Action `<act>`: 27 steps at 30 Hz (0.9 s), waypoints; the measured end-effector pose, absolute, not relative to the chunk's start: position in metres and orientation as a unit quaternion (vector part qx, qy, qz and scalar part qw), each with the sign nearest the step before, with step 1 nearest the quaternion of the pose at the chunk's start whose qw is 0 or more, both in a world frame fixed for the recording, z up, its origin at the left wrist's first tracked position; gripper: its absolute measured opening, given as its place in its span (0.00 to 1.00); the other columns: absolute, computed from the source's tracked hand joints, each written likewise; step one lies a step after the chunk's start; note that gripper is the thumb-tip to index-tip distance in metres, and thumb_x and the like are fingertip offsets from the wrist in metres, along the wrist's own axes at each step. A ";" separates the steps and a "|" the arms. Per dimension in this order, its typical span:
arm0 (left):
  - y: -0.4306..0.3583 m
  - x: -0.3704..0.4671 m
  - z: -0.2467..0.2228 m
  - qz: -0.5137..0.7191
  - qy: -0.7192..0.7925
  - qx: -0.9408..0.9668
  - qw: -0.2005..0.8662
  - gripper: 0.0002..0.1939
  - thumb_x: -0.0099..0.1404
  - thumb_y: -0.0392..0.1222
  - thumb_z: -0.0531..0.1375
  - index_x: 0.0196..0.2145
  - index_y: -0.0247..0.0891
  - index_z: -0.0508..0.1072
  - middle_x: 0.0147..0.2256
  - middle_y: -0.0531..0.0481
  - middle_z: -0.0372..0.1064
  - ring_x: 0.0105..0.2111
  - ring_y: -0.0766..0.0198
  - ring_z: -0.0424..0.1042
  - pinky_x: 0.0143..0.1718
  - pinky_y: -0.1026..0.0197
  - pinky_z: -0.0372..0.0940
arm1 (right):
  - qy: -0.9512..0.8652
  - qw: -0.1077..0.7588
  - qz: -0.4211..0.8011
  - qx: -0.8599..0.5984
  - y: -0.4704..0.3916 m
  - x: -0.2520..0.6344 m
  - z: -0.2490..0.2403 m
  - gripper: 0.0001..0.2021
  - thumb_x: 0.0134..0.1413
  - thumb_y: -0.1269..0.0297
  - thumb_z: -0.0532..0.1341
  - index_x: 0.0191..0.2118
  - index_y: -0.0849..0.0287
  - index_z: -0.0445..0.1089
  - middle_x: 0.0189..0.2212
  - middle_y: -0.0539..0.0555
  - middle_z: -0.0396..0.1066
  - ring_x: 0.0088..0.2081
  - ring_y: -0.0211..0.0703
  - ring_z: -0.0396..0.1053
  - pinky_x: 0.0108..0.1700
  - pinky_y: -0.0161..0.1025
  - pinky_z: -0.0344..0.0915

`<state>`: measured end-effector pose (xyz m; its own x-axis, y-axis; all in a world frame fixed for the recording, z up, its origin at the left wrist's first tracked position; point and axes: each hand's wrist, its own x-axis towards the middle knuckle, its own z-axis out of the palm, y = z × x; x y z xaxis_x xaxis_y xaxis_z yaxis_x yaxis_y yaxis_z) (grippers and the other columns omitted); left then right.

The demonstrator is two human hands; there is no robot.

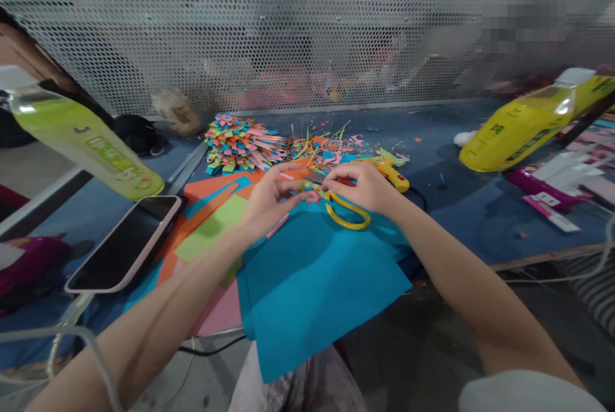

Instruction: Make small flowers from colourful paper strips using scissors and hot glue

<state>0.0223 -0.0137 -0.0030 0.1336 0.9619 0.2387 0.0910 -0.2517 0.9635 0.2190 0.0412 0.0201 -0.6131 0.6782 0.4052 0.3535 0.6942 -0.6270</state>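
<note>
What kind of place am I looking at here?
Probably a craft workspace, perhaps a small workshop: coloured paper sheets lie on a blue tabletop, the person's right hand holds yellow-handled scissors, and paper clippings are scattered beyond the hands.

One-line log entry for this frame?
left hand: pinching paper pieces | right hand: holding scissors | under hands: blue paper | beyond: paper-strip bundle
</note>
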 end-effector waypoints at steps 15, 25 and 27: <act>-0.014 0.024 -0.003 0.507 0.446 0.597 0.433 0.34 0.52 0.42 0.67 0.54 0.38 0.59 0.31 0.51 0.76 0.33 0.63 0.76 0.35 0.63 0.66 | -0.870 0.329 0.250 -0.270 0.044 0.217 0.014 0.04 0.49 0.65 0.64 0.29 0.60 0.72 0.27 0.52 0.74 0.31 0.38 0.70 0.36 0.35 0.66; -0.015 0.024 -0.002 0.521 0.415 0.576 0.474 0.32 0.52 0.40 0.66 0.53 0.37 0.60 0.30 0.52 0.75 0.32 0.65 0.75 0.35 0.63 0.66 | -0.859 0.318 0.280 -0.286 0.041 0.218 0.019 0.06 0.49 0.63 0.63 0.29 0.60 0.72 0.28 0.53 0.74 0.31 0.38 0.70 0.35 0.35 0.66; -0.014 0.024 -0.003 0.530 0.402 0.574 0.478 0.31 0.52 0.40 0.66 0.52 0.38 0.61 0.31 0.52 0.74 0.34 0.65 0.75 0.38 0.62 0.67 | -0.855 0.306 0.292 -0.301 0.040 0.217 0.019 0.07 0.48 0.62 0.64 0.28 0.61 0.72 0.27 0.53 0.73 0.31 0.39 0.70 0.35 0.36 0.65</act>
